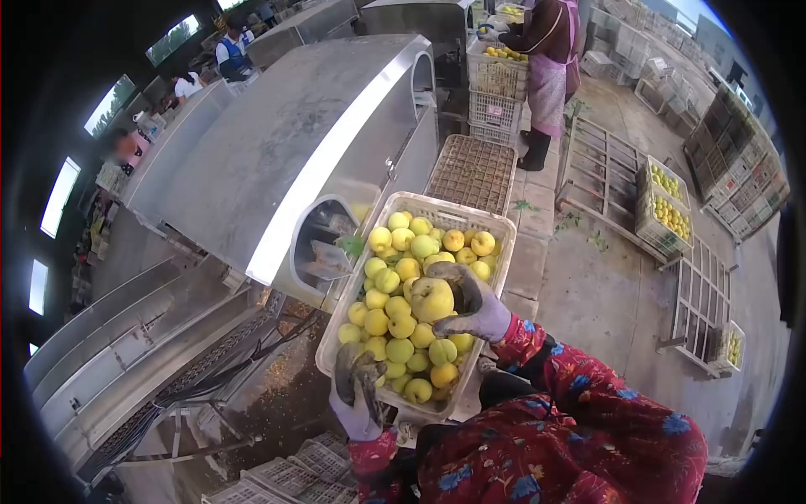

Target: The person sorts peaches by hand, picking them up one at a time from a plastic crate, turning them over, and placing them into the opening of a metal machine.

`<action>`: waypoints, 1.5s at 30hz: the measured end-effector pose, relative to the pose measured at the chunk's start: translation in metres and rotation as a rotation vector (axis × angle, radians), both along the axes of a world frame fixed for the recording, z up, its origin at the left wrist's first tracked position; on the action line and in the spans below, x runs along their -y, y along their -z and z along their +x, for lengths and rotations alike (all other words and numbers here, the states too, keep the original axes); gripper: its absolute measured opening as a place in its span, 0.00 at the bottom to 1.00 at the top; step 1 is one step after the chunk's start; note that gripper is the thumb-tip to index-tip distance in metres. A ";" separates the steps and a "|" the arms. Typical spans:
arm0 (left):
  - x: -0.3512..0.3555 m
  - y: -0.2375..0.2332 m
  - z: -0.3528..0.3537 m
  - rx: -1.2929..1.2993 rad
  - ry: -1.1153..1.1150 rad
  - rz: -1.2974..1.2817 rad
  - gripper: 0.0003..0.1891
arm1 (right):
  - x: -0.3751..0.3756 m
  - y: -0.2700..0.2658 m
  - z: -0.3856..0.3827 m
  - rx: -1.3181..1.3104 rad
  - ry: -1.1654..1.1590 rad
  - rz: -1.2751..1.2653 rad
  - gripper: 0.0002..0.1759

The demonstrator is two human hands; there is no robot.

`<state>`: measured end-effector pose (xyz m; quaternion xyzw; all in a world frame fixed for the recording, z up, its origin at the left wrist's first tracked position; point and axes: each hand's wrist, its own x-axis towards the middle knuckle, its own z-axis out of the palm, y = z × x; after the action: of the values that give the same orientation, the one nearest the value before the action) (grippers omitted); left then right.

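A pale plastic crate (504,227) full of yellow peaches (400,325) stands right in front of me. My right hand (474,307), in a lilac glove with dark, dirty fingers, curls around one larger yellow peach (432,300) above the pile. Its fingers are on the far side of the fruit and the thumb on the near side. At the crate's near left corner is my left hand (357,393), gloved the same way. Its fingers are apart and bent towards the peaches, and no fruit shows in it.
A metal machine with a curved hood (277,126) stands to the left, its opening (323,244) beside the crate. Beyond the crate lies a brown grid crate (474,172). A co-worker (550,71) stands at stacked crates (495,109). Metal racks (604,176) and fruit crates (667,210) are right.
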<state>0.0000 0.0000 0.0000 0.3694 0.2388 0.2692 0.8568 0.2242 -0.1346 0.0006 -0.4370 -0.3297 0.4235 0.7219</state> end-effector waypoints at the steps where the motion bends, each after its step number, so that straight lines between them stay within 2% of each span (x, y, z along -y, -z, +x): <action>1: 0.036 -0.016 0.009 -0.129 -0.147 0.328 0.32 | 0.004 -0.003 -0.010 0.012 0.001 0.009 0.51; 2: 0.052 -0.033 0.026 -0.100 -0.124 0.375 0.32 | 0.007 -0.006 -0.021 0.032 -0.002 0.037 0.45; 3: 0.043 -0.025 0.115 0.014 -0.110 0.448 0.31 | -0.007 0.002 0.048 0.200 0.034 0.065 0.44; 6: 0.048 -0.019 0.138 -0.229 -0.085 0.696 0.32 | -0.007 0.006 0.049 0.459 0.152 0.017 0.39; 8: 0.047 -0.004 0.148 -0.252 -0.181 0.761 0.32 | -0.011 -0.001 0.059 0.589 0.177 -0.047 0.40; 10: 0.042 0.007 0.148 -0.327 -0.193 0.764 0.31 | -0.018 0.001 0.061 0.707 0.195 -0.123 0.42; 13: 0.022 0.027 0.148 -0.232 -0.293 0.590 0.31 | -0.044 0.008 0.064 1.122 0.237 -0.172 0.43; 18: -0.018 0.029 0.135 -0.215 -0.526 0.393 0.33 | -0.134 0.027 0.062 1.038 0.201 -0.179 0.40; 21: -0.027 0.080 0.090 -0.502 -0.580 0.476 0.31 | -0.199 0.053 0.057 1.201 0.234 -0.194 0.41; 24: -0.010 0.100 0.064 -0.755 -0.648 0.475 0.28 | -0.262 0.075 0.038 1.468 0.193 -0.316 0.44; 27: 0.004 0.129 0.071 -0.939 -0.682 0.497 0.27 | -0.295 0.080 0.031 1.522 0.291 -0.231 0.42; 28: 0.000 0.105 0.087 -1.123 -0.597 0.509 0.27 | -0.301 0.073 0.041 1.467 0.174 -0.281 0.42; 29: -0.003 0.124 0.094 -1.178 -0.630 0.654 0.29 | -0.303 0.062 0.051 1.409 0.063 -0.331 0.41; 30: -0.008 0.121 0.108 -1.337 -0.537 0.759 0.31 | -0.298 0.061 0.064 1.286 0.062 -0.172 0.39; 31: -0.014 0.116 0.119 -1.488 -0.427 0.875 0.33 | -0.288 0.054 0.084 1.105 -0.044 -0.116 0.37; 32: -0.019 0.115 0.126 -1.556 -0.340 0.880 0.35 | -0.275 0.060 0.106 1.141 -0.008 -0.012 0.33; 34: -0.029 0.114 0.138 -1.674 -0.161 0.903 0.39 | -0.249 0.081 0.155 1.257 -0.082 -0.103 0.34; 37: -0.028 0.117 0.149 -1.656 -0.155 0.814 0.43 | -0.239 0.110 0.182 1.294 -0.147 -0.499 0.35; 40: -0.064 0.109 0.145 -1.739 0.045 0.383 0.43 | -0.245 0.122 0.156 1.539 -0.131 -0.575 0.42; 43: -0.085 0.113 0.136 -1.703 0.295 0.512 0.44 | -0.249 0.123 0.155 1.473 -0.303 -0.392 0.45; 44: -0.082 0.111 0.130 -1.675 0.238 0.576 0.41 | -0.242 0.117 0.160 1.363 -0.401 -0.498 0.44; 45: -0.078 0.118 0.120 -1.581 0.120 0.637 0.41 | -0.231 0.102 0.160 1.226 -0.385 -0.389 0.44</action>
<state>0.1199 0.0776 -0.1177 0.6840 0.6593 -0.0589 0.3064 0.3841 0.0966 -0.1009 -0.6540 -0.6698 0.2715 0.2237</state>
